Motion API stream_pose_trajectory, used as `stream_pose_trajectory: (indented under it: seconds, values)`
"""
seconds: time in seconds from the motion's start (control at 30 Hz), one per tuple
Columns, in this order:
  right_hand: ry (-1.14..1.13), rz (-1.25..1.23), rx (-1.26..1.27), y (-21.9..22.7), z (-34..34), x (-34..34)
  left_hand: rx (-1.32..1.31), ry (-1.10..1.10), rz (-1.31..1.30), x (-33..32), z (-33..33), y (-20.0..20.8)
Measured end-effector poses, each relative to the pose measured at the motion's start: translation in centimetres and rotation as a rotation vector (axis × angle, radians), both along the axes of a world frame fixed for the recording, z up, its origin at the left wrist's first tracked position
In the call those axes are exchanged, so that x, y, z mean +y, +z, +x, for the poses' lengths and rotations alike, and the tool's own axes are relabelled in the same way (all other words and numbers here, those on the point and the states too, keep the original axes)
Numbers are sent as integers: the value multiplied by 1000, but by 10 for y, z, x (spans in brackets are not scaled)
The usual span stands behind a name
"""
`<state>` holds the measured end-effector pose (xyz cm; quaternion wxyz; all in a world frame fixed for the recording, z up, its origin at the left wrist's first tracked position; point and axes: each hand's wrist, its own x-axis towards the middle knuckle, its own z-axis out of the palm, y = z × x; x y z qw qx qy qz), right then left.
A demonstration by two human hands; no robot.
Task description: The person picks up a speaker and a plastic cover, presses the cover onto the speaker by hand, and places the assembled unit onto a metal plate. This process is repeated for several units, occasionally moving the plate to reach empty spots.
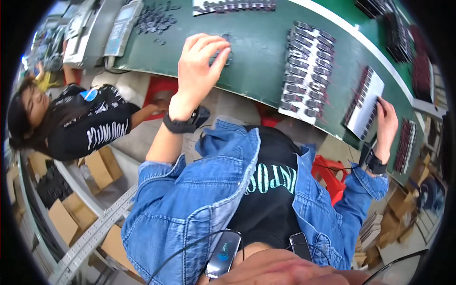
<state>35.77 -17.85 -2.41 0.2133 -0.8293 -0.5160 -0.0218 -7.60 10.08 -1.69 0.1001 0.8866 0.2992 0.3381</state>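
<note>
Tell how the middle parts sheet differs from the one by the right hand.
The middle sheet is longer than the right sheet. The middle sheet is crowded with black parts; the right sheet shows a broad bare strip. Both are white and lie on the green table.

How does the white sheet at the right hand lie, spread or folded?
Spread: the white sheet lies flat on the green table, its middle showing between rows of dark pieces.
</note>
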Motion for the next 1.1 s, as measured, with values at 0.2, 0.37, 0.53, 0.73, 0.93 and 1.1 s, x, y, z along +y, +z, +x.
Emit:
stream_pose_trajectory:
  seconds: [0.2, 0.37, 0.53, 0.73, 0.93, 1.1]
  values:
    - [-105, -149, 177, 0, 9, 13, 261, 166, 87, 34, -7, -15]
    - [-218, -24, 229, 12, -8, 15, 380, 239, 100, 33, 5, -15]
    - [-236, 541, 407, 40, -44, 5, 319, 228, 75, 21, 12, -22]
    - [-193, 579, 793, 62, -128, 9, 142, 157, 141, 17, 24, -20]
    - [119, 398, 1045, 66, -182, 48, -116, -187, -460, -32, 65, 33]
    - [139, 279, 1325, 61, -191, 73, -190, -458, -973, -65, 93, 45]
